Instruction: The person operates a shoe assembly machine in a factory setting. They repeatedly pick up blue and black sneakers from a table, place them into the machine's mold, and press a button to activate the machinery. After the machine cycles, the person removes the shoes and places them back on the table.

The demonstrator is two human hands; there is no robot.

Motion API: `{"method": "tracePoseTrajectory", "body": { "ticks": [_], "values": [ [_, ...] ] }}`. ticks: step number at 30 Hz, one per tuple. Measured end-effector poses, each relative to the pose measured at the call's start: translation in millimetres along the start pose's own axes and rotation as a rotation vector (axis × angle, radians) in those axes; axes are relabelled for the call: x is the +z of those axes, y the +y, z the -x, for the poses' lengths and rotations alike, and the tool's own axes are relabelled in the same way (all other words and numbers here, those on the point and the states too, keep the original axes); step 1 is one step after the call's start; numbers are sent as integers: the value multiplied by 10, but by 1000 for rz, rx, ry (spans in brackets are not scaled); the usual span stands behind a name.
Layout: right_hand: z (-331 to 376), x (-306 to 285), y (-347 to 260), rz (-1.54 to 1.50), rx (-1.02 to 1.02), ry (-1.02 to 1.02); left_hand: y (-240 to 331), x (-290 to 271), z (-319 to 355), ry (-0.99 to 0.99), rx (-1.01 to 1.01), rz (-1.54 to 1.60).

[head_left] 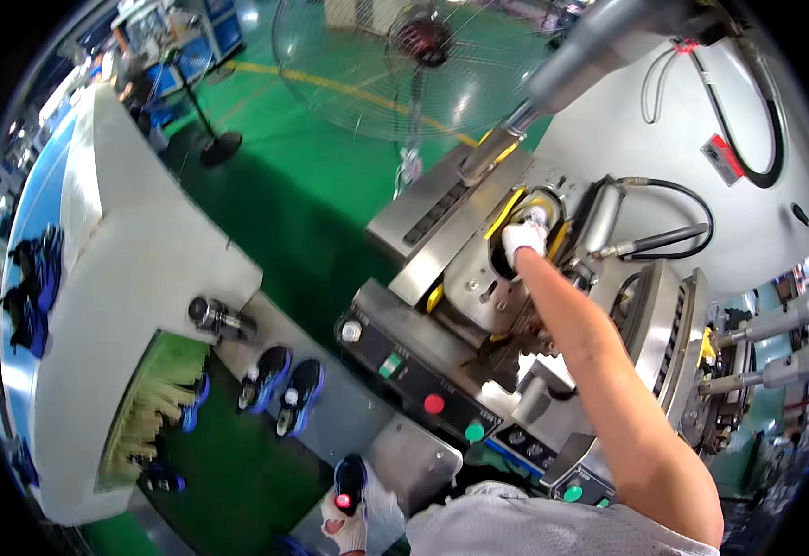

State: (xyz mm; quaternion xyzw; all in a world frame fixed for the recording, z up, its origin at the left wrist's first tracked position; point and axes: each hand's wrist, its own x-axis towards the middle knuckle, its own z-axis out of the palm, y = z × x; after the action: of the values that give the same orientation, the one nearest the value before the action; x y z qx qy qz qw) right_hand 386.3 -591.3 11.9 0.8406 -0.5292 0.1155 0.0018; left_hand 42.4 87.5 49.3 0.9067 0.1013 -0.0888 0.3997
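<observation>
My left hand (344, 530), in a white glove, is at the lower edge with its fingers closed on the near end of a dark shoe (350, 477) with a blue-purple sole. A bright red spot shows on the shoe. My right arm stretches forward into a metal press machine (478, 278). There my right hand (523, 239), also gloved in white, sits closed in an opening between yellow pads (504, 213). Something pale shows at its fingers, but I cannot make out what it is.
Two dark shoes (300, 397) lie on a grey ledge beside a dark cylinder (222, 318). The machine's control panel (414, 380) has coloured buttons. A thick metal piston (553, 83) slants above my right hand. A large fan (418, 56) stands beyond, on a green floor.
</observation>
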Motion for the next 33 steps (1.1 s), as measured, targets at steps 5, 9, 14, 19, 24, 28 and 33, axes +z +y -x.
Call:
{"method": "tracePoseTrajectory", "body": {
  "ticks": [5,9,14,19,24,28,33],
  "values": [
    [-1869,246,939,705,-1225,587,-775,415,526,89,-80,45],
    [-1380,102,462,-687,-139,-573,-838,408,327,157,-54,-150],
    [-702,-1001,325,-1008,-12,-856,-777,427,366,155,-65,-157],
    [2572,-2791,354,-740,-769,-378,-1009,543,595,162,-117,-202],
    [4216,-1968,1247,-105,-859,-295,-895,419,340,118,20,-109],
    [4297,-1772,1378,265,-957,-333,-784,161,199,-12,69,-43],
    [4588,-1912,1500,123,-848,-288,-714,99,-140,-100,202,-31]
  ]
}}
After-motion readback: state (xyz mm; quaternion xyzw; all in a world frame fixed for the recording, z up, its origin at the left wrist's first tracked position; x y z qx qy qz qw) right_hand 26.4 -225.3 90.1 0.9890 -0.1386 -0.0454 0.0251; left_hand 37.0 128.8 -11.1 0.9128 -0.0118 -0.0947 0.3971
